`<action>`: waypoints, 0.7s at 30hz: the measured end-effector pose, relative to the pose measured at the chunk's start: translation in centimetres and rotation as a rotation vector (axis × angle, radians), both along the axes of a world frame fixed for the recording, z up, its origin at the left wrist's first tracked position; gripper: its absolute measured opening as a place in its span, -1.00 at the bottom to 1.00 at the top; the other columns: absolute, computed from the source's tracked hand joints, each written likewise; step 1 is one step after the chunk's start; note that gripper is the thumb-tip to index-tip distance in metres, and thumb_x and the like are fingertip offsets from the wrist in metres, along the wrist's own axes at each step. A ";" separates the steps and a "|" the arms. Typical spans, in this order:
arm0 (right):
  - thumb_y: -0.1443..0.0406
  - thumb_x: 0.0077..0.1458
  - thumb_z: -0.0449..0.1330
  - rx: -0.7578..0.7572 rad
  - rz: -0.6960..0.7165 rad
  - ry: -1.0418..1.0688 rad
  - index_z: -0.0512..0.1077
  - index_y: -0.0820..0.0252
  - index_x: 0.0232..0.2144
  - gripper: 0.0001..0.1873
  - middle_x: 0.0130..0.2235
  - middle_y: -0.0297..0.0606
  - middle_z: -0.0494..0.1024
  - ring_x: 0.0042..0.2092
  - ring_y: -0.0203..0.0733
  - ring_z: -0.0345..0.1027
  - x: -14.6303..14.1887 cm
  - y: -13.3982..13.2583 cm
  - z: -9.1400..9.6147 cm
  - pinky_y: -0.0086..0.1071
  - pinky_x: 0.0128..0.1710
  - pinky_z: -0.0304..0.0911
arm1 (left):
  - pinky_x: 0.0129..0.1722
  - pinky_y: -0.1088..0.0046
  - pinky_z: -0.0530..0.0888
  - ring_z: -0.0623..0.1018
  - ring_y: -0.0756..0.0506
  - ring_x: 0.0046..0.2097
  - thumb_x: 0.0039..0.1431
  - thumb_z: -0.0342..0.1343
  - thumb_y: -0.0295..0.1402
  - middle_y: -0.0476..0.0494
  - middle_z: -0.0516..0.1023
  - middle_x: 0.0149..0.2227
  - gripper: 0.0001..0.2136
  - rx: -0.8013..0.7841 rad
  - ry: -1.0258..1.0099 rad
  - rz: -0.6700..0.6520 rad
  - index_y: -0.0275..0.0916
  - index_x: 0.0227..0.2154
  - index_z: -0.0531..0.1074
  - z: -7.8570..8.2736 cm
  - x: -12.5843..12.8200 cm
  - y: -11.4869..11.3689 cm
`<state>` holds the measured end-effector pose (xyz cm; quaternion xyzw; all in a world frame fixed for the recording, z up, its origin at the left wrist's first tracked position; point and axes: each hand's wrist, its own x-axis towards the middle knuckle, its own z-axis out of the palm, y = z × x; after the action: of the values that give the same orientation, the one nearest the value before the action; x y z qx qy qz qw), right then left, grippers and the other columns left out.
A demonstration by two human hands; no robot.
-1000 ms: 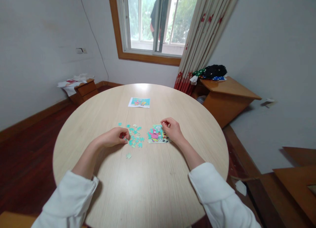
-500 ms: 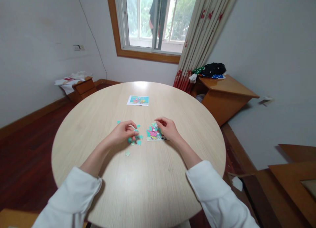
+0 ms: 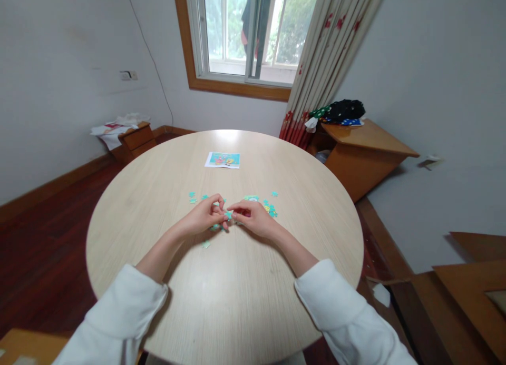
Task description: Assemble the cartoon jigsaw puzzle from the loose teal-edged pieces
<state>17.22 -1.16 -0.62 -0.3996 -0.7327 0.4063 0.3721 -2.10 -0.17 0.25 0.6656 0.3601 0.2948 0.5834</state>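
My left hand and my right hand meet at the middle of the round wooden table. Their fingertips pinch together on a small teal puzzle piece held between them. Loose teal puzzle pieces lie scattered to the left of my left hand, and one single piece sits nearer to me. The partly built puzzle lies under and just behind my right hand, mostly hidden by it.
A reference picture lies flat at the far side of the table. A wooden cabinet with dark cloth on it stands to the right by the curtain. A low wooden drawer unit stands at the left wall.
My right hand has left the built puzzle and moved left, and my left hand has moved right. They now meet and pinch a teal piece together.
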 end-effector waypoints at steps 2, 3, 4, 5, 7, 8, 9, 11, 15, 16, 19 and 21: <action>0.32 0.05 0.18 -0.032 0.014 0.026 0.53 0.27 -0.28 -0.81 -0.27 -0.17 0.57 -0.26 -0.26 0.39 -0.1 0.0 -0.1 -0.33 -0.21 0.26 | -0.46 0.52 0.36 0.60 -0.09 -0.45 0.04 0.23 -0.22 -0.06 0.58 -0.56 -0.67 0.009 0.003 0.018 -0.17 -0.38 0.12 -0.1 0.0 0.1; 0.32 0.04 0.19 -0.044 0.016 0.036 0.53 0.27 -0.29 -0.82 -0.29 -0.18 0.57 -0.27 -0.26 0.39 -0.1 0.1 -0.1 -0.34 -0.22 0.27 | -0.47 0.52 0.35 0.60 -0.09 -0.45 0.04 0.22 -0.22 -0.05 0.58 -0.56 -0.67 0.012 0.003 0.025 -0.17 -0.38 0.12 -0.1 0.0 0.1; 0.32 0.03 0.20 -0.050 0.015 0.040 0.52 0.28 -0.31 -0.83 -0.31 -0.20 0.57 -0.28 -0.26 0.39 -0.1 0.1 -0.1 -0.35 -0.23 0.27 | -0.47 0.52 0.35 0.60 -0.08 -0.47 0.04 0.22 -0.22 -0.05 0.58 -0.57 -0.67 0.015 0.002 0.030 -0.17 -0.38 0.12 -0.2 -0.1 0.2; 0.32 0.01 0.21 -0.052 0.011 0.039 0.52 0.28 -0.33 -0.84 -0.33 -0.21 0.57 -0.30 -0.27 0.39 -0.1 0.1 -0.2 -0.35 -0.24 0.27 | -0.47 0.51 0.35 0.59 -0.08 -0.48 0.04 0.22 -0.22 -0.05 0.58 -0.58 -0.67 0.019 0.002 0.035 -0.17 -0.39 0.13 -0.3 -0.1 0.2; 0.32 -0.02 0.24 -0.050 0.002 0.037 0.51 0.28 -0.33 -0.84 -0.35 -0.23 0.55 -0.31 -0.28 0.38 0.0 0.2 -0.2 -0.36 -0.26 0.26 | -0.48 0.51 0.35 0.58 -0.07 -0.50 0.03 0.22 -0.22 -0.03 0.56 -0.60 -0.68 0.027 0.003 0.041 -0.18 -0.39 0.15 -0.3 -0.1 0.3; 0.31 -0.03 0.24 -0.054 0.003 0.044 0.51 0.29 -0.31 -0.81 -0.35 -0.22 0.55 -0.32 -0.27 0.38 0.0 0.2 -0.2 -0.36 -0.26 0.27 | -0.48 0.51 0.35 0.57 -0.06 -0.51 0.03 0.23 -0.23 -0.02 0.56 -0.61 -0.69 0.029 0.004 0.040 -0.19 -0.39 0.16 -0.3 -0.1 0.3; 0.31 -0.03 0.25 -0.060 0.009 0.057 0.51 0.29 -0.27 -0.77 -0.34 -0.21 0.55 -0.31 -0.27 0.38 0.0 0.1 -0.1 -0.35 -0.26 0.28 | -0.48 0.51 0.35 0.56 -0.06 -0.52 0.02 0.23 -0.23 -0.01 0.55 -0.61 -0.70 0.028 0.005 0.036 -0.19 -0.40 0.17 -0.3 0.0 0.2; 0.28 -0.01 0.24 -0.072 0.041 0.083 0.51 0.29 -0.20 -0.71 -0.29 -0.17 0.56 -0.28 -0.25 0.40 0.1 0.0 0.0 -0.32 -0.23 0.29 | -0.50 0.51 0.34 0.56 -0.05 -0.54 0.02 0.23 -0.23 0.00 0.53 -0.63 -0.70 0.020 0.003 0.025 -0.20 -0.40 0.19 -0.2 0.1 0.1; 0.22 0.05 0.20 -0.073 0.143 0.096 0.55 0.23 -0.29 -0.77 -0.22 -0.15 0.58 -0.20 -0.22 0.42 0.0 -0.3 0.4 -0.30 -0.15 0.28 | -0.54 0.54 0.30 0.53 -0.03 -0.57 -0.03 0.25 -0.21 0.03 0.50 -0.66 -0.68 0.009 0.007 0.039 -0.20 -0.44 0.19 0.2 0.4 -0.1; 0.22 0.06 0.20 -0.075 0.157 0.099 0.56 0.23 -0.31 -0.78 -0.22 -0.16 0.58 -0.20 -0.23 0.42 0.0 -0.3 0.4 -0.30 -0.14 0.28 | -0.55 0.55 0.30 0.53 -0.03 -0.57 -0.04 0.26 -0.21 0.04 0.50 -0.67 -0.67 0.009 0.007 0.044 -0.20 -0.44 0.19 0.3 0.5 -0.1; 0.23 0.02 0.22 -0.098 0.142 0.111 0.54 0.24 -0.33 -0.80 -0.26 -0.18 0.58 -0.25 -0.26 0.40 -0.1 -0.2 0.4 -0.32 -0.18 0.27 | -0.53 0.54 0.31 0.53 -0.02 -0.57 -0.05 0.26 -0.22 0.04 0.50 -0.67 -0.68 0.005 -0.004 0.045 -0.20 -0.45 0.19 0.4 0.6 -0.2; 0.25 -0.03 0.25 -0.127 0.113 0.110 0.51 0.26 -0.35 -0.81 -0.32 -0.22 0.56 -0.32 -0.30 0.37 0.0 -0.2 0.4 -0.35 -0.25 0.26 | -0.52 0.54 0.32 0.53 -0.02 -0.56 -0.05 0.26 -0.23 0.03 0.51 -0.66 -0.70 0.004 -0.009 0.047 -0.20 -0.46 0.20 0.3 0.6 -0.2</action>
<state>17.19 -1.36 -0.21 -0.3576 -0.7053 0.4935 0.3621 -1.46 -0.33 0.60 0.6569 0.3722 0.3123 0.5766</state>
